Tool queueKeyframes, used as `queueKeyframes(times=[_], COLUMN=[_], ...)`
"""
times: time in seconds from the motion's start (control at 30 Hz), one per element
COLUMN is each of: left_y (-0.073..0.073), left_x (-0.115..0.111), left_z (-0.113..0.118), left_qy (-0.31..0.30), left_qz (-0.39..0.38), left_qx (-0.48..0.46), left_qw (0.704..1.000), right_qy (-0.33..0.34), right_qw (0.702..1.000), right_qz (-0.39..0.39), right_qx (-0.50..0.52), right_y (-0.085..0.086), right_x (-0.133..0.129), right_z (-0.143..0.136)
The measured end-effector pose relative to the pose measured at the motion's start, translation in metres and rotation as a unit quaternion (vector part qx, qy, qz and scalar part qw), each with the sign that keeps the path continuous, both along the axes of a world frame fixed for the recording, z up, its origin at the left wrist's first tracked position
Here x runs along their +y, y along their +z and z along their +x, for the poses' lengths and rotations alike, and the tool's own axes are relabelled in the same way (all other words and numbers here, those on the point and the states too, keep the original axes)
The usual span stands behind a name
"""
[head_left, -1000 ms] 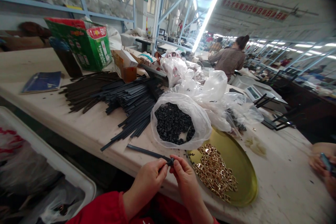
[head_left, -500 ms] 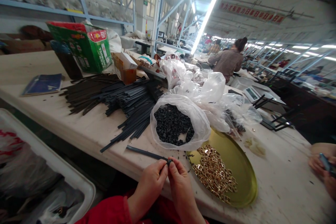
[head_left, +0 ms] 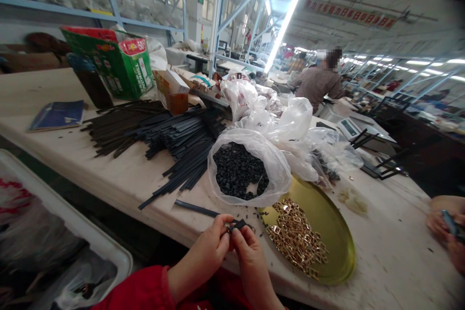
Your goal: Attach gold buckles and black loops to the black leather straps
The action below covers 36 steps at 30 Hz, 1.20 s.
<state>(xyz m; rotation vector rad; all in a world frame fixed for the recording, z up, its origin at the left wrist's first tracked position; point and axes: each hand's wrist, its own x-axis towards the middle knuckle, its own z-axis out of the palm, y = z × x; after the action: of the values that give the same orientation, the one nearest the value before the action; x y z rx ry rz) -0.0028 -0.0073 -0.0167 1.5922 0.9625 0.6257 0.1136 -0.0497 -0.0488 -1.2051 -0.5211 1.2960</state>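
A dark strap (head_left: 196, 208) runs from the table edge area into my fingers. My left hand (head_left: 209, 244) pinches it near its end, where a small piece shows that I cannot make out. Close beside it, my right hand (head_left: 250, 252) grips the black end of the strap. Just beyond my hands stands an open plastic bag (head_left: 278, 174) full of small black loops (head_left: 240, 167). To the right, a gold tray (head_left: 339, 237) holds a heap of gold metal buckles (head_left: 298, 237). A pile of dark straps (head_left: 181, 140) lies behind on the left.
On the table (head_left: 392, 252) are a blue booklet (head_left: 58, 115), a bottle (head_left: 90, 82), a green box (head_left: 127, 70) and more plastic bags (head_left: 290, 121). A white bin (head_left: 109, 242) is at lower left. Another person's hands (head_left: 445, 227) hold something at the right edge.
My hands have shifted slightly, and the black end of the strap now shows to the right between my right fingers. The person in the background has moved a little.
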Motion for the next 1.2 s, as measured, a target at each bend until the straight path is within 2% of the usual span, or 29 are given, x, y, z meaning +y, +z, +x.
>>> queueKeyframes(times=[0.1,0.17,0.37,0.47,0.63,0.77,0.87,0.93,1.07,1.2], left_y=[0.001,0.003,0.006,0.009,0.018,0.021,0.023,0.027,0.04,0.043], left_x=[0.006,0.007,0.004,0.0,-0.007,-0.01,-0.009,-0.008,-0.01,-0.013], left_z=[-0.004,-0.007,-0.014,-0.016,-0.016,-0.016,-0.019,-0.022,-0.025,-0.02], left_qy=[-0.017,-0.027,-0.025,-0.021,-0.028,-0.047,-0.068,-0.087,-0.144,-0.18], left_qz=[-0.032,-0.041,-0.005,0.017,0.008,-0.011,0.003,0.012,-0.005,-0.087], left_qx=[0.028,0.039,0.071,0.092,0.098,0.11,0.145,0.154,0.114,0.078], left_qw=[0.999,0.998,0.997,0.995,0.995,0.993,0.987,0.984,0.983,0.977], right_qy=[-0.004,0.003,0.112,0.142,0.204,0.243,0.218,0.187,0.146,0.055], right_qw=[0.999,0.999,0.99,0.978,0.964,0.955,0.955,0.966,0.989,0.991], right_qz=[0.017,0.029,-0.012,-0.017,-0.02,-0.019,-0.012,-0.001,0.03,0.029], right_qx=[-0.041,-0.034,0.091,0.152,0.171,0.171,0.2,0.181,0.012,-0.115], right_y=[-0.001,0.001,0.013,0.019,0.028,0.026,0.023,0.022,0.019,0.011], right_x=[-0.005,-0.005,-0.006,-0.009,-0.018,-0.024,-0.025,-0.024,-0.019,-0.017], right_z=[0.007,0.011,0.013,0.015,0.021,0.023,0.025,0.027,0.03,0.024])
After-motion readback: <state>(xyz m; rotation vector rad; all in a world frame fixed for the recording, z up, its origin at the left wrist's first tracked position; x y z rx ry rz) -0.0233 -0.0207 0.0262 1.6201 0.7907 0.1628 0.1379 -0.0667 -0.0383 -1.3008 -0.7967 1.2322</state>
